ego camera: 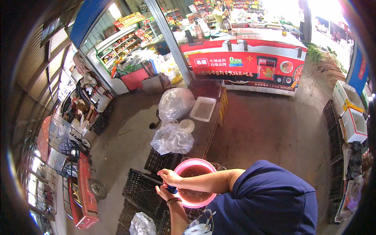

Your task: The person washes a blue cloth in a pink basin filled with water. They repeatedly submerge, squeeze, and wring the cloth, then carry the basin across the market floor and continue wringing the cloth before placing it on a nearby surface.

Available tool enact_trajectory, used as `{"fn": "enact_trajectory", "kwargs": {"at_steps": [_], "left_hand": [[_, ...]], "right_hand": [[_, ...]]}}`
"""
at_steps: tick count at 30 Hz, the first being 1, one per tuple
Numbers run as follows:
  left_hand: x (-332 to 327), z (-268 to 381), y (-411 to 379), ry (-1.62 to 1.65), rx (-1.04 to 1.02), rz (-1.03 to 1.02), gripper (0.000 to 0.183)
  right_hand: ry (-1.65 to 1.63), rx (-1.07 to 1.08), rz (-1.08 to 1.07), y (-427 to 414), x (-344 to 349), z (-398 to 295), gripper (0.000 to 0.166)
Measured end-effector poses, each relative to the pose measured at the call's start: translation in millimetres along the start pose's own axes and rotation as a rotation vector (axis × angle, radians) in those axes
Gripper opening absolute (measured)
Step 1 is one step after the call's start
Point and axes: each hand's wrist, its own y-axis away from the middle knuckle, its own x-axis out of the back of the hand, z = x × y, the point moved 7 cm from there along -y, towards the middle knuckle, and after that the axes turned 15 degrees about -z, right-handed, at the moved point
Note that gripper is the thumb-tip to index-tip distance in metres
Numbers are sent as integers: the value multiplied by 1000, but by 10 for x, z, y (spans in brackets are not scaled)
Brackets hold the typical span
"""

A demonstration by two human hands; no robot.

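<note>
My right hand (171,177) reaches across from the right, its fingers bent, just above my left hand (165,193). A bead bracelet circles my left wrist. A small dark blue object (171,189) lies between the hands, at the left palm; its kind and which hand grips it cannot be told. Beside both hands, a pink plastic basin (210,167) holds reddish-brown liquid with small bits in it. The right forearm passes over this basin.
Black plastic crates (141,188) stand left of and under the basin. Ahead, a low table (202,135) bears clear plastic bags (173,138), a white tray (203,108) and a round container (186,125). Farther off are a red chest freezer (249,63) and a red cargo tricycle (85,188).
</note>
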Motion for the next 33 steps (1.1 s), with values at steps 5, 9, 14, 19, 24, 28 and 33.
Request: {"fn": "enact_trajectory", "kwargs": {"at_steps": [5,9,14,19,24,28,33], "left_hand": [[171,-356,-281,385,195,-369,43],[-244,-249,6,592,158,-473,28],[-488,230,82,550,38,-465,31],[-589,1010,35,261,-305,-71,39],[-1119,1629,602,-352,-738,58,37],[-1268,1573,642,-682,-761,-33,30],[-1344,1369,597,-853,-786,-203,15]], "right_hand": [[235,-9,-89,47,-186,-137,21],[350,202,-32,220,-253,-352,17],[191,672,-35,459,-425,-777,17],[-476,542,-36,118,-270,-1022,24],[-731,305,-22,-80,-171,-675,27],[-735,21,-42,-102,-91,-340,25],[-731,-249,-161,-340,-52,254,27]]}}
